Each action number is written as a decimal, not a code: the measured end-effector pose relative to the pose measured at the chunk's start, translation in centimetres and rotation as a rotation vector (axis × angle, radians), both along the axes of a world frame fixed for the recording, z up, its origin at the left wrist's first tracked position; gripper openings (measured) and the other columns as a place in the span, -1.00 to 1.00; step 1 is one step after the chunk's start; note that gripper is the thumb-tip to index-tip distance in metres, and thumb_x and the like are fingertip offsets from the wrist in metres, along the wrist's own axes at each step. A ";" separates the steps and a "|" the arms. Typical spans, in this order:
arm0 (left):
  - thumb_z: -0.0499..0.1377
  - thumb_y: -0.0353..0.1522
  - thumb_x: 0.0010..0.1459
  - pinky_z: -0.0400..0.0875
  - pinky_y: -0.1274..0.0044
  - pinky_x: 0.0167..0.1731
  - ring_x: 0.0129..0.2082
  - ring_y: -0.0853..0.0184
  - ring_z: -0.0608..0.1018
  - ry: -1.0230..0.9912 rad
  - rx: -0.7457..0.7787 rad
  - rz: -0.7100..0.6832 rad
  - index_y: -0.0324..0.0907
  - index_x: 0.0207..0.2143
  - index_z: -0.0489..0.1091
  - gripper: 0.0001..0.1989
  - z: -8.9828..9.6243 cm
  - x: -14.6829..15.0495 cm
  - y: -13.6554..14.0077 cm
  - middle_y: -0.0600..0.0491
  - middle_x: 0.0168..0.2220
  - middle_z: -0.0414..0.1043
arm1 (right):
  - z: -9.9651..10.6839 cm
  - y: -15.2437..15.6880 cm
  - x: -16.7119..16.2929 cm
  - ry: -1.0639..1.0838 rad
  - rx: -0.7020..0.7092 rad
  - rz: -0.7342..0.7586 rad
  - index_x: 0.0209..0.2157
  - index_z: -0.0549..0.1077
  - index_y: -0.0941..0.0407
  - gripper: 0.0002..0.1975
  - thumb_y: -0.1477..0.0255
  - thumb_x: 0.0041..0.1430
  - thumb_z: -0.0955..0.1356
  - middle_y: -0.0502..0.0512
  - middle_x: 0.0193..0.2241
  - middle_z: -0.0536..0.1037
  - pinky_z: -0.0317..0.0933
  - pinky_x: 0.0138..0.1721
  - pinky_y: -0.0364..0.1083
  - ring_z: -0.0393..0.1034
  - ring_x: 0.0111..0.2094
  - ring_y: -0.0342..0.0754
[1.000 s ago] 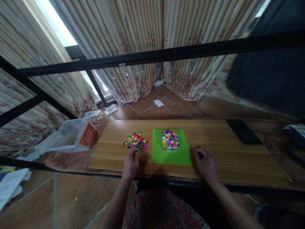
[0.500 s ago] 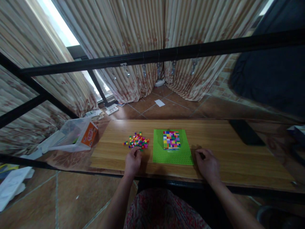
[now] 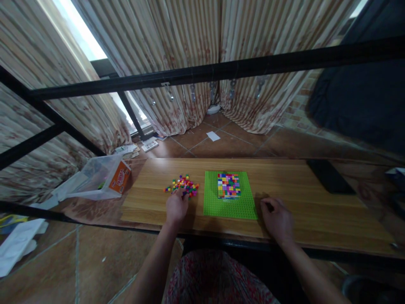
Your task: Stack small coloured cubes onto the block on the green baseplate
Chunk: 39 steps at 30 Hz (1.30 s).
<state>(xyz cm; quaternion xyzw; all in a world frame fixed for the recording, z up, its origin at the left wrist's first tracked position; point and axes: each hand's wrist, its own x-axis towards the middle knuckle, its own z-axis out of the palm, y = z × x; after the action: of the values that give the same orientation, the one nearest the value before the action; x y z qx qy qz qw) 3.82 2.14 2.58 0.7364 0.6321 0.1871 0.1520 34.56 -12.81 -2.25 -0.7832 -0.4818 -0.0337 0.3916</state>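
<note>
My left hand is at the near edge of a pile of small multicoloured bricks. Its fingers are bent together among the closest bricks, and what is between the tips is too small to make out. My right hand rests on the table beside the right edge of a green baseplate, fingers curled and thumb against the index finger, with nothing visible in it. On the baseplate's far part stands a square block of many-coloured bricks.
The wooden table carries a dark phone-like slab at the far right. Left of the table stands a clear plastic bin with an orange label. A black metal rail crosses in front of the curtains.
My left hand has moved slightly forward and now covers the near edge of the brick pile. My right hand stays almost where it was beside the baseplate.
</note>
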 end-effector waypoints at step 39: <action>0.09 -0.46 0.15 0.34 0.36 -0.06 -0.13 0.14 0.51 0.049 0.083 -0.193 -0.21 -0.35 0.48 -0.84 1.6 5.6 2.7 -0.16 -0.22 0.48 | 0.3 0.2 -0.2 0.011 0.021 0.002 -0.41 0.47 0.10 -0.66 0.21 0.26 0.21 0.18 -0.37 0.54 0.27 -0.30 -0.02 0.43 -0.34 0.04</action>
<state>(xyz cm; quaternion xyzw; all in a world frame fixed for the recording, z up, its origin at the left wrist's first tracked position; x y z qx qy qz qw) 9.40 4.82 4.14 0.8040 0.5533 0.1797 0.1230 34.36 -12.60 -1.99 -0.7787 -0.4800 -0.0343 0.4025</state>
